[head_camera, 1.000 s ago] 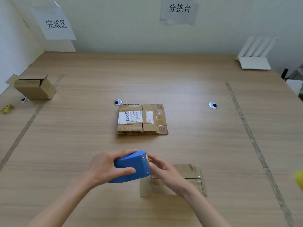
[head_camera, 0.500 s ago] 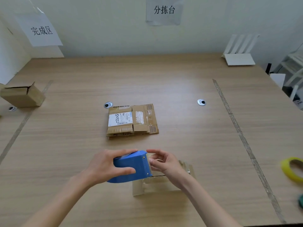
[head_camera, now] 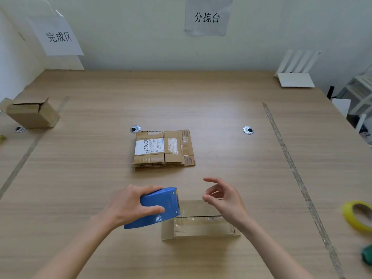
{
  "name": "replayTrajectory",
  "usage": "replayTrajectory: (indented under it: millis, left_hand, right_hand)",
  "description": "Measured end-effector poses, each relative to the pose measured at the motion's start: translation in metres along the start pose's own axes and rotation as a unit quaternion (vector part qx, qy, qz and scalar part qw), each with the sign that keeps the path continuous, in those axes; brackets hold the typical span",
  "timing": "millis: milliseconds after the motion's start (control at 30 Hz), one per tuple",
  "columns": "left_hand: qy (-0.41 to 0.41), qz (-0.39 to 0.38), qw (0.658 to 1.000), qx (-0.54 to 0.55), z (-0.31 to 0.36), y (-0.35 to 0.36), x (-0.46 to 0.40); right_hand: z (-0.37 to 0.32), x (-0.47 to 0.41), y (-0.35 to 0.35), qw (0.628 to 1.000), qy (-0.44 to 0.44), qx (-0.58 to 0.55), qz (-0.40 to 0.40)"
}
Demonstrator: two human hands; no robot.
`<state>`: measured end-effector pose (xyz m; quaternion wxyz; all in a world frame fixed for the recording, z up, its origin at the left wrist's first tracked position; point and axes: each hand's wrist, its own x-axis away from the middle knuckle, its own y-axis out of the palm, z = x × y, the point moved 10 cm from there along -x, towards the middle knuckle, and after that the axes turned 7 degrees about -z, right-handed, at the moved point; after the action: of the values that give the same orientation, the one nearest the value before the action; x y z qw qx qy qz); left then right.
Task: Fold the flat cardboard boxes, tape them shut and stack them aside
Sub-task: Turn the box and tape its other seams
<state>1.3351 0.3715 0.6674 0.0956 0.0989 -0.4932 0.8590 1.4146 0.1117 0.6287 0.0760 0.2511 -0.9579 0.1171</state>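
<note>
A: Box [head_camera: 198,222] lower centre on bench [head_camera: 221,109], clear tape across its top. Flat stack [head_camera: 163,150] mid-frame.
B: Hands?
A: Left hand [head_camera: 128,206] grips dispenser [head_camera: 159,206] at box's left end. Right hand [head_camera: 225,198] above box, fingers loosely spread, holding nothing.

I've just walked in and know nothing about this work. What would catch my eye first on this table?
Probably the bright blue tape dispenser, gripped in the person's left hand near the table's front edge, beside a small cardboard box with clear tape over it. The right hand hovers open above that box. Further back, mid-table, lies a stack of flattened boxes, and a yellow tape roll sits at the right edge.
</note>
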Motion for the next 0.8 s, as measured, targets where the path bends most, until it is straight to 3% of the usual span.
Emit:
replayTrajectory:
  millis: [167, 367, 600, 800]
  left_hand:
    - [-0.01, 0.021, 1.0, 0.013, -0.011, 0.001, 0.005]
    - [-0.017, 0.026, 0.999, -0.01, -0.007, -0.009, 0.011]
    - [-0.031, 0.044, 0.997, -0.061, 0.0, -0.013, 0.013]
    - [-0.026, 0.054, 0.992, -0.107, 0.005, -0.015, 0.005]
  right_hand:
    - [0.004, 0.0, -0.001, 0.999, 0.012, -0.043, -0.016]
    - [0.016, 0.002, -0.002, 0.991, 0.073, -0.096, 0.051]
    - [-0.007, 0.007, -0.008, 0.99, -0.008, 0.081, 0.114]
    - [0.003, 0.016, -0.007, 0.984, -0.015, 0.112, 0.135]
